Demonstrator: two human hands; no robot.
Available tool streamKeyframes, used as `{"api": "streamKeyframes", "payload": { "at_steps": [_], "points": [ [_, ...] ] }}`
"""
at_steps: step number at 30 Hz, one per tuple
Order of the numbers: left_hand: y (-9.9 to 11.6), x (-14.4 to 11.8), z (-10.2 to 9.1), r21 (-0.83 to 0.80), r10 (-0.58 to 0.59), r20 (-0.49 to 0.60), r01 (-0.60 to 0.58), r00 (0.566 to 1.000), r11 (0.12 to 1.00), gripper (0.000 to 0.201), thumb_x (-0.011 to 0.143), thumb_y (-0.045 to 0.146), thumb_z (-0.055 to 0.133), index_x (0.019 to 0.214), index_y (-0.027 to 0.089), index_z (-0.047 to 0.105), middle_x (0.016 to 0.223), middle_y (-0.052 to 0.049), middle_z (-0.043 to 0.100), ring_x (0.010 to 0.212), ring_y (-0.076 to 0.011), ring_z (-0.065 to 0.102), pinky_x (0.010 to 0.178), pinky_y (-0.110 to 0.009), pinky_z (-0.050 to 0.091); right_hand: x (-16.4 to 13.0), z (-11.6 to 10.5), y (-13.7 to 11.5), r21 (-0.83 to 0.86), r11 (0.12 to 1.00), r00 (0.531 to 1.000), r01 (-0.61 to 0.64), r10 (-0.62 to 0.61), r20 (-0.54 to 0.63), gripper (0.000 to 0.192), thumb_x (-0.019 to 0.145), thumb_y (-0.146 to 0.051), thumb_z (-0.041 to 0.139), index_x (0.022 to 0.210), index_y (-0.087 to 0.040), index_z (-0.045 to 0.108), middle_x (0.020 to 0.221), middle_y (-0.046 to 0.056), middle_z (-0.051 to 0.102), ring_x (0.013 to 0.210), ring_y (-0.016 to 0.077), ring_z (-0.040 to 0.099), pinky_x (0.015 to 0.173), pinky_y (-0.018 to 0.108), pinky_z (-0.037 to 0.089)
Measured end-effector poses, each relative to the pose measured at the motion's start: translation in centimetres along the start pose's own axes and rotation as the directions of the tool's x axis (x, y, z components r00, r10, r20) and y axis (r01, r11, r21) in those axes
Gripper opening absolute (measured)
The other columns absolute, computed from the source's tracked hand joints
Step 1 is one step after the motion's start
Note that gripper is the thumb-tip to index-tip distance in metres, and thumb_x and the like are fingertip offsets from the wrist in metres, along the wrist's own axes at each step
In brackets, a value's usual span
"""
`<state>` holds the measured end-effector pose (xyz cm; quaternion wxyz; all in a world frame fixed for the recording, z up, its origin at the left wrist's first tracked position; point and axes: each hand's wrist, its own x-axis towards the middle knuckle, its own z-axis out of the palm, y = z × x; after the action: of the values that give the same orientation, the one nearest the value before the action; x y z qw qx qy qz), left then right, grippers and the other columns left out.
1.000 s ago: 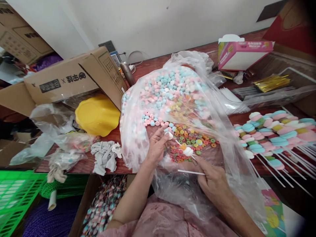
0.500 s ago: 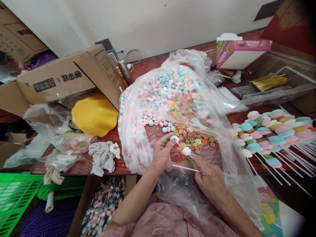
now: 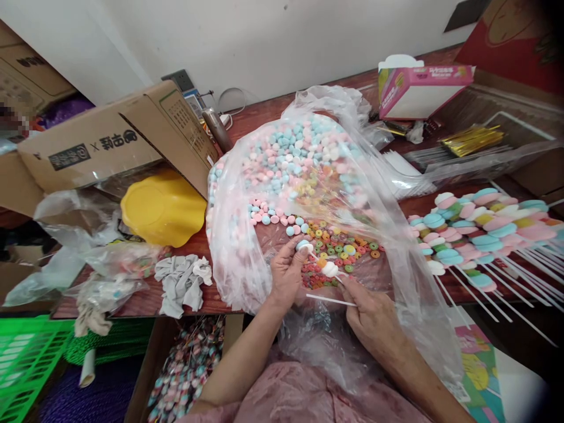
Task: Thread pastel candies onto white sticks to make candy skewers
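Observation:
My left hand (image 3: 284, 275) pinches a small white and pale-blue marshmallow (image 3: 304, 245) between thumb and fingers. In my right hand (image 3: 371, 306) are two thin white sticks. One is a candy skewer (image 3: 329, 269) with white marshmallow and an orange ring threaded on it, its tip pointing at my left hand. The other, a bare stick (image 3: 330, 300), juts out leftward below it. Beneath both hands, colourful candy rings (image 3: 339, 247) lie on clear plastic. Behind them, pink, blue and white marshmallows (image 3: 295, 141) fill a large, opened clear bag (image 3: 238, 252).
Finished-looking marshmallow skewers (image 3: 478, 229) are piled at the right. Gold ties (image 3: 473, 141) and a pink box (image 3: 425, 88) stand behind. To the left are a yellow scalloped bowl (image 3: 163, 208), grey cloth (image 3: 183, 282) and a cardboard box (image 3: 92, 144). A green crate (image 3: 30, 352) sits lower left.
The whole view has shifted slightly, so most things sit a little farther left. Both hands keep nearly the same pose and the same hold.

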<state>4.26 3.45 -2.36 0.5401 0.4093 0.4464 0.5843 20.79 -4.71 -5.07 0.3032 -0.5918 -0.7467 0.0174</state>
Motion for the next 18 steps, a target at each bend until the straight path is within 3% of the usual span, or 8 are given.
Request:
{"api": "streamKeyframes", "payload": {
  "at_steps": [3, 6, 14, 18],
  "points": [
    [0.32, 0.35, 0.3, -0.163, -0.109, -0.016, 0.105, 0.994, 0.981, 0.045, 0.071, 0.044, 0.086, 0.108, 0.021, 0.076, 0.103, -0.006, 0.08, 0.094, -0.0213, 0.075, 0.079, -0.03, 0.058, -0.01, -0.01, -0.11, 0.025, 0.999, 0.999, 0.027, -0.026, -0.042, 0.049, 0.083, -0.006, 0.042, 0.121, -0.017, 0.069, 0.101, 0.009, 0.08, 0.076, 0.0211, 0.077, 0.063, 0.03, 0.06],
    [0.4, 0.55, 0.47, -0.234, -0.136, -0.027, 0.127, 0.99, 0.964, 0.045, 0.066, 0.043, 0.089, 0.104, 0.022, 0.077, 0.101, -0.005, 0.08, 0.093, -0.022, 0.076, 0.079, -0.031, 0.059, 0.04, -0.02, -0.17, 0.04, 0.999, 0.998, 0.036, -0.033, -0.059, 0.047, 0.084, -0.006, 0.041, 0.119, -0.017, 0.07, 0.101, 0.008, 0.08, 0.077, 0.0212, 0.077, 0.065, 0.031, 0.061],
    [0.51, 0.05, 0.61, -0.215, -0.145, 0.012, 0.144, 0.989, 0.966, 0.039, 0.069, 0.04, 0.088, 0.103, 0.022, 0.078, 0.105, -0.005, 0.079, 0.097, -0.0195, 0.075, 0.078, -0.026, 0.058, 0.24, 0.25, -0.33, 0.034, 0.999, 0.997, 0.03, -0.027, -0.078, 0.041, 0.089, -0.008, 0.041, 0.115, -0.015, 0.072, 0.099, 0.009, 0.08, 0.074, 0.0214, 0.077, 0.062, 0.031, 0.06],
    [0.17, -0.17, 0.43, -0.134, -0.081, 0.05, 0.087, 0.995, 0.987, 0.037, 0.075, 0.041, 0.084, 0.106, 0.021, 0.078, 0.105, -0.006, 0.08, 0.099, -0.0197, 0.074, 0.087, -0.029, 0.058, -0.02, 0.38, -0.1, 0.038, 0.999, 1.0, -0.007, 0.008, -0.006, 0.046, 0.087, -0.008, 0.042, 0.121, -0.017, 0.071, 0.102, 0.009, 0.08, 0.077, 0.0212, 0.076, 0.067, 0.031, 0.06]
  ]
}}
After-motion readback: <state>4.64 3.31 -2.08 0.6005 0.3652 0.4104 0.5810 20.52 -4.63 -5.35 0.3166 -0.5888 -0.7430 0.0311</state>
